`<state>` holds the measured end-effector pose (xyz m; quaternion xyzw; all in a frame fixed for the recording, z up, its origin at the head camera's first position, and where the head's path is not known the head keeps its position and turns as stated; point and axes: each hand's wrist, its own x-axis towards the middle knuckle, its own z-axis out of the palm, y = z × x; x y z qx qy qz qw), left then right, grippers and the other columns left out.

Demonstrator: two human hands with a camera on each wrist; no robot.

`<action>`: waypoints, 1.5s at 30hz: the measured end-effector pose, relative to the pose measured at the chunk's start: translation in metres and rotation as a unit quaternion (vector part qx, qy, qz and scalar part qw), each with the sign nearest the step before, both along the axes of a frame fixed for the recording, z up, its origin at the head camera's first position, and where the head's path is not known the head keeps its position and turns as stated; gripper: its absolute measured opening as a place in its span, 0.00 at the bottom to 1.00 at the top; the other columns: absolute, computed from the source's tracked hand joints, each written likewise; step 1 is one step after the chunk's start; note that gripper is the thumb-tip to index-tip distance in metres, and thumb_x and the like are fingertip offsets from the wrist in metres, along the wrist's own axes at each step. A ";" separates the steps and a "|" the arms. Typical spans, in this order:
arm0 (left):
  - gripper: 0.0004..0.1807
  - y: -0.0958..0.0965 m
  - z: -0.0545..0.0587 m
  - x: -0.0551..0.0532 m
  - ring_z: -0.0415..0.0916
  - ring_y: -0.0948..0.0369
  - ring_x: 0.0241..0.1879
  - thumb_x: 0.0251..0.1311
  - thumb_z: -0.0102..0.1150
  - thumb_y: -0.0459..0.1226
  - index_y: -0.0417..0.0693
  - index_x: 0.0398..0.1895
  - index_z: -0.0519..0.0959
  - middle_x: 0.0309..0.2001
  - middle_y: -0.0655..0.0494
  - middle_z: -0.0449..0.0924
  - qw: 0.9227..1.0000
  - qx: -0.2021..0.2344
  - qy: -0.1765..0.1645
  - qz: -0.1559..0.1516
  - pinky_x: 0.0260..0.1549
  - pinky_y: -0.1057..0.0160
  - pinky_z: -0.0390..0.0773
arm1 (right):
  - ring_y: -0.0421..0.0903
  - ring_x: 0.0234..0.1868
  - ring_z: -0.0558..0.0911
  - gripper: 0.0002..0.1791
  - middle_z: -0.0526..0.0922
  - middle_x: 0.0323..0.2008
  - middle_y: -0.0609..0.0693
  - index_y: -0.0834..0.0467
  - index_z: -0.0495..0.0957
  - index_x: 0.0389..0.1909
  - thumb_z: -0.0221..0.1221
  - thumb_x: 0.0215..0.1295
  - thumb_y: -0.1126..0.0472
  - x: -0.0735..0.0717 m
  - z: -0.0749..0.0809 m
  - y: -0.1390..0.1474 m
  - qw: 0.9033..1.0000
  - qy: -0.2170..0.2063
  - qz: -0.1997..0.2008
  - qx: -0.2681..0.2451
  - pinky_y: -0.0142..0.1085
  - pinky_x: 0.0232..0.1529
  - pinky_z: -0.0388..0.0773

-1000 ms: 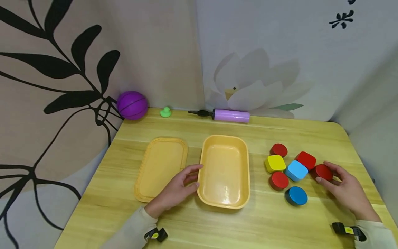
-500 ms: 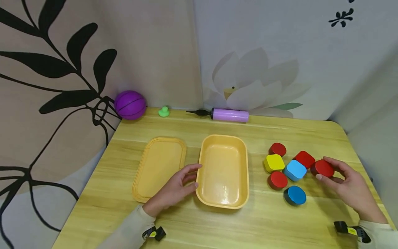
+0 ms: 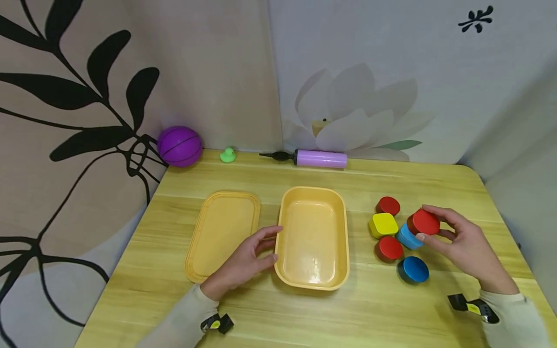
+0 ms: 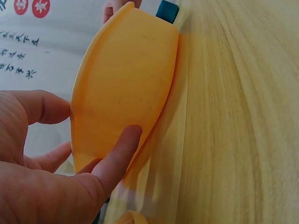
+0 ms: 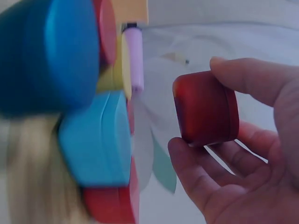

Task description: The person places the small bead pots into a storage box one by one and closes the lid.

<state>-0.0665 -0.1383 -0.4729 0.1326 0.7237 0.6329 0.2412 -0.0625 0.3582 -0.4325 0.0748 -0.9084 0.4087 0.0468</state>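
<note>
My left hand (image 3: 248, 258) touches the left outer side of an orange-yellow plastic box (image 3: 312, 237) with its fingertips. In the left wrist view the fingers lie along the box's wall (image 4: 126, 70). My right hand (image 3: 465, 246) pinches a round red block (image 3: 423, 222) between thumb and fingers, raised over the other blocks. Below and left of it sit a light blue block (image 3: 408, 238), a yellow block (image 3: 384, 225), two round red blocks (image 3: 388, 249) and a round dark blue block (image 3: 413, 270). Another red block (image 5: 114, 203) shows in the right wrist view, hidden in the head view.
A matching flat lid (image 3: 224, 232) lies left of the box, partly under my left forearm. Along the table's back edge are a purple ball (image 3: 180, 147), a green toy duck (image 3: 227, 155) and a purple hand pump (image 3: 319, 159). A patterned wall covering stands behind.
My right hand has lifted the round red block off the table and carried it left, over the red and light blue blocks. My left hand stays at the box.
</note>
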 end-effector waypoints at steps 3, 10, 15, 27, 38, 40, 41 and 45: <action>0.37 0.000 0.000 -0.001 0.65 0.40 0.76 0.73 0.59 0.27 0.45 0.82 0.60 0.79 0.40 0.62 1.000 0.006 0.003 -0.004 0.60 0.68 0.80 | 0.23 0.54 0.77 0.38 0.74 0.62 0.29 0.59 0.73 0.73 0.75 0.61 0.69 -0.005 0.003 -0.014 1.000 0.011 0.027 -0.012 0.14 0.49 0.77; 0.36 0.001 -0.001 -0.001 0.67 0.40 0.75 0.72 0.61 0.28 0.45 0.81 0.62 0.77 0.40 0.65 1.000 0.000 0.003 0.002 0.59 0.69 0.80 | 0.28 0.52 0.80 0.37 0.81 0.63 0.49 0.53 0.76 0.72 0.76 0.61 0.65 -0.016 0.010 -0.047 0.998 0.007 0.067 -0.014 0.19 0.48 0.81; 0.38 0.002 -0.001 0.000 0.68 0.41 0.75 0.71 0.65 0.31 0.46 0.81 0.63 0.77 0.40 0.66 1.000 0.006 -0.008 0.011 0.56 0.67 0.82 | 0.31 0.52 0.79 0.38 0.81 0.63 0.54 0.54 0.76 0.71 0.77 0.60 0.64 -0.022 0.015 -0.069 0.995 0.009 0.099 -0.013 0.20 0.49 0.82; 0.40 0.003 0.000 -0.001 0.69 0.43 0.74 0.69 0.68 0.34 0.50 0.82 0.62 0.76 0.43 0.66 1.000 0.017 -0.006 0.013 0.55 0.67 0.83 | 0.37 0.54 0.81 0.34 0.83 0.61 0.44 0.51 0.78 0.68 0.77 0.61 0.58 -0.032 0.011 -0.117 0.983 -0.007 0.182 -0.031 0.31 0.52 0.86; 0.37 0.007 -0.002 -0.002 0.71 0.45 0.73 0.70 0.67 0.34 0.55 0.80 0.66 0.75 0.45 0.69 1.000 0.009 -0.009 0.023 0.55 0.65 0.84 | 0.42 0.57 0.82 0.36 0.82 0.60 0.41 0.52 0.78 0.69 0.78 0.60 0.55 -0.030 0.005 -0.165 0.971 -0.042 0.236 0.003 0.37 0.54 0.86; 0.35 0.007 -0.002 -0.002 0.71 0.44 0.72 0.72 0.65 0.34 0.54 0.80 0.66 0.75 0.44 0.69 0.999 0.010 -0.016 0.027 0.54 0.65 0.84 | 0.42 0.58 0.82 0.35 0.82 0.61 0.40 0.51 0.78 0.69 0.77 0.60 0.55 -0.029 0.004 -0.175 0.967 -0.040 0.251 0.017 0.38 0.56 0.86; 0.35 0.007 -0.003 -0.002 0.71 0.44 0.72 0.72 0.64 0.33 0.53 0.80 0.66 0.75 0.44 0.68 0.999 0.012 -0.019 0.028 0.54 0.64 0.85 | 0.42 0.58 0.82 0.35 0.82 0.61 0.40 0.52 0.78 0.69 0.77 0.61 0.55 -0.029 0.004 -0.180 0.964 -0.036 0.261 0.022 0.40 0.57 0.86; 0.34 0.006 -0.003 -0.003 0.70 0.43 0.72 0.74 0.62 0.33 0.50 0.80 0.64 0.75 0.41 0.67 0.999 0.019 -0.030 0.029 0.52 0.61 0.86 | 0.42 0.59 0.82 0.33 0.83 0.61 0.43 0.54 0.78 0.67 0.76 0.61 0.56 -0.030 0.000 -0.201 0.951 -0.010 0.306 0.046 0.44 0.59 0.84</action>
